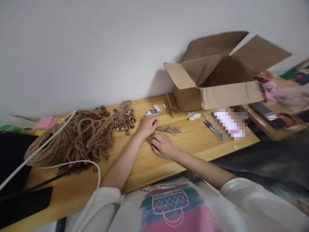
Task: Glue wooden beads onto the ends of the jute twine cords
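My left hand (147, 126) rests on the wooden table with its fingers curled at one end of a short bundle of brown twine (172, 129). The loose strands fan out to the right. Close below, my right hand (164, 146) lies with bent fingers drawn together; what they hold, if anything, is hidden. A squeezed white tube (154, 111) lies just beyond my left hand. Farther left sits a smaller bunch of twine cords with brown wooden beads (124, 117), beside a large heap of twine (79, 138).
An open cardboard box (228, 95) stands against the wall at the back right. Scissors (209, 126) and crumpled white paper (193, 116) lie before it. A thin wooden piece (170, 106) leans near the box. A white cable (41, 148) crosses the left side.
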`<state>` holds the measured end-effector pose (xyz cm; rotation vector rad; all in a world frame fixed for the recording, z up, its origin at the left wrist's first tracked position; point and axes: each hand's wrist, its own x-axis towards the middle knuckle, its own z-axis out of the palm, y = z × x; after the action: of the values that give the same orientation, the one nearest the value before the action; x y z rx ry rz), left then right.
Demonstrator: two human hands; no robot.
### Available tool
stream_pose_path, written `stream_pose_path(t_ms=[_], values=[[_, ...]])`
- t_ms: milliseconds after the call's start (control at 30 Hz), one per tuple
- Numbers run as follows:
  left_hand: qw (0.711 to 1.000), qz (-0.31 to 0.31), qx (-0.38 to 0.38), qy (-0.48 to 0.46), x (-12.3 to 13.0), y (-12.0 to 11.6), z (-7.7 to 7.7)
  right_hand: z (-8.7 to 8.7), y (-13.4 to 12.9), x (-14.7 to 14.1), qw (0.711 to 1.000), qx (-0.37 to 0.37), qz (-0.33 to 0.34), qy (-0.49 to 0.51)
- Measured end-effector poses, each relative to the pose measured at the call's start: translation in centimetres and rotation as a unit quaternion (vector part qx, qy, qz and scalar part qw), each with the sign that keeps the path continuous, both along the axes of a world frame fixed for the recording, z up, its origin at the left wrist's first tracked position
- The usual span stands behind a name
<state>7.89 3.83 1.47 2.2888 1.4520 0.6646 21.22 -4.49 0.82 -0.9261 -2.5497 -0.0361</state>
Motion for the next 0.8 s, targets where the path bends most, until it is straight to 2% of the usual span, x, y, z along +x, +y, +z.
stream_pose_path(t_ms=[100, 300, 800], values=[[1.000, 0.000, 0.006, -0.003, 0.05, 0.00, -0.14, -0.03, -0.14, -0.03, 1.000, 0.010, -0.010, 0.001], [1.000, 0.001, 0.016, 0.003, 0.07, -0.09, -0.25, -0.11, -0.29, 0.17, 1.000, -0.023, -0.016, 0.000], [0.999, 0.005, 0.032, 0.014, 0.03, -0.22, -0.43, 0.08, -0.22, 0.15, 0.999, -0.049, -0.019, 0.003]])
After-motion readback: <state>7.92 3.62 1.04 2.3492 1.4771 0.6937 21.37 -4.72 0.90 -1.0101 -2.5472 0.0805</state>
